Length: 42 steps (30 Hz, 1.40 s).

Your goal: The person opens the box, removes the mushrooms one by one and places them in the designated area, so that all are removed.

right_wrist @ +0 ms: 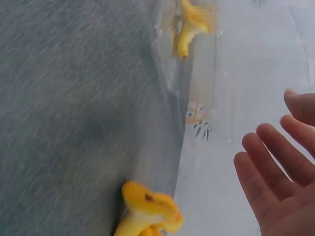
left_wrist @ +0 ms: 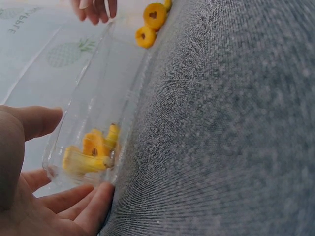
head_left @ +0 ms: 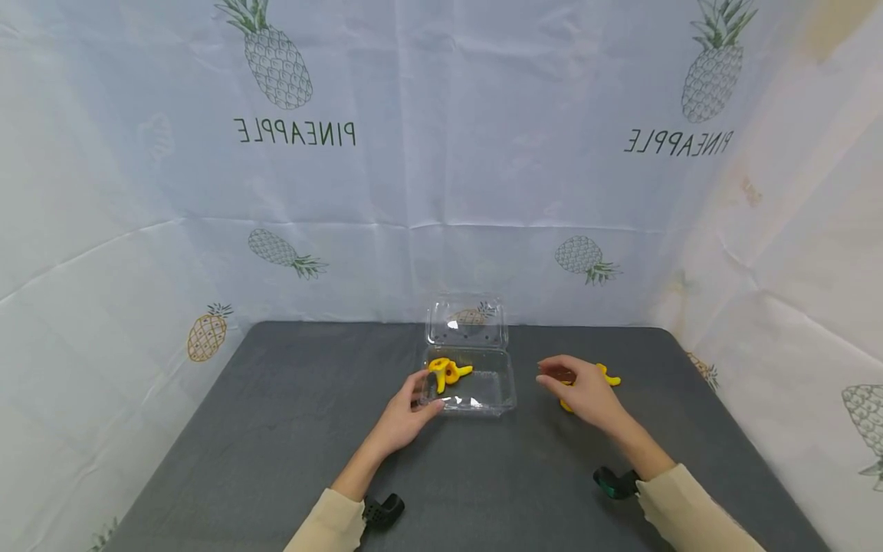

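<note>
A clear plastic clamshell container [head_left: 493, 387] stands with its lid [head_left: 467, 322] raised at the back. Several yellow, trumpet-shaped mushrooms, like chanterelles [head_left: 450, 372], lie in its left part. My left hand [head_left: 405, 418] holds the container's front left corner, thumb at the front rim and fingers along the left end. To the right of the container, my right hand [head_left: 582, 391] hovers with loosely bent fingers and nothing between them. Yellow mushrooms [head_left: 608, 376] lie on the table beneath and behind it, partly hidden; one mushroom [right_wrist: 147, 209] shows below the fingers in the right wrist view.
The dark grey table [head_left: 310, 399] ends at a white cloth backdrop [head_left: 441, 184] printed with pineapples, which also hangs at both sides. Black wrist devices [head_left: 382, 510] are on both forearms, at the cuffs of the beige sleeves.
</note>
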Each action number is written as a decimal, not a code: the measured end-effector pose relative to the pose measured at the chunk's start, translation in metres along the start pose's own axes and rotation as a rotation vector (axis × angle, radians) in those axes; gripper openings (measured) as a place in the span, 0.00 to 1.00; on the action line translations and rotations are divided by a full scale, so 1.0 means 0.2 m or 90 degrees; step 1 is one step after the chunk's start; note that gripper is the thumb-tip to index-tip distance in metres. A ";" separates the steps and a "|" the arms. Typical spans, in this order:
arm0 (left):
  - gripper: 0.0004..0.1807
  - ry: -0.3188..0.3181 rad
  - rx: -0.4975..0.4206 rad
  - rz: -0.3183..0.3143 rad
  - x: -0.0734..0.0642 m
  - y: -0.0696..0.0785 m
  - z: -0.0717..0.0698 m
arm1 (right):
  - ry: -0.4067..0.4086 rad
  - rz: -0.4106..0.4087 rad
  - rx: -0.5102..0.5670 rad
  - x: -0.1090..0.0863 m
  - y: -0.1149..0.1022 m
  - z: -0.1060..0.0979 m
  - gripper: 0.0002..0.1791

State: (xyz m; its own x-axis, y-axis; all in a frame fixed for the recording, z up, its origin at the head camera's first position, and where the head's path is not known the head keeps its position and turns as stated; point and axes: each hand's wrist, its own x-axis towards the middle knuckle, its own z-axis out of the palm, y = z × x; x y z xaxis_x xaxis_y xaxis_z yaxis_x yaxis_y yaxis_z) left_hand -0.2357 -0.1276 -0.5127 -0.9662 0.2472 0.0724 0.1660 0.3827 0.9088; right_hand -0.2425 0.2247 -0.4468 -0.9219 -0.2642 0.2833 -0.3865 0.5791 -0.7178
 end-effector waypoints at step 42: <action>0.40 0.001 -0.001 0.005 0.00 0.02 0.00 | -0.080 -0.018 0.033 0.31 -0.23 0.38 0.22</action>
State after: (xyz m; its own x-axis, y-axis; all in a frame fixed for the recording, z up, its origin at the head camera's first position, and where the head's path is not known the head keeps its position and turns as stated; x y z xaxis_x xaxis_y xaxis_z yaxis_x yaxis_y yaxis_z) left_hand -0.2346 -0.1264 -0.5097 -0.9651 0.2492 0.0801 0.1733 0.3792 0.9089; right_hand -0.2795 0.1236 -0.4437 -0.8988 -0.3761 0.2253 -0.4081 0.5300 -0.7433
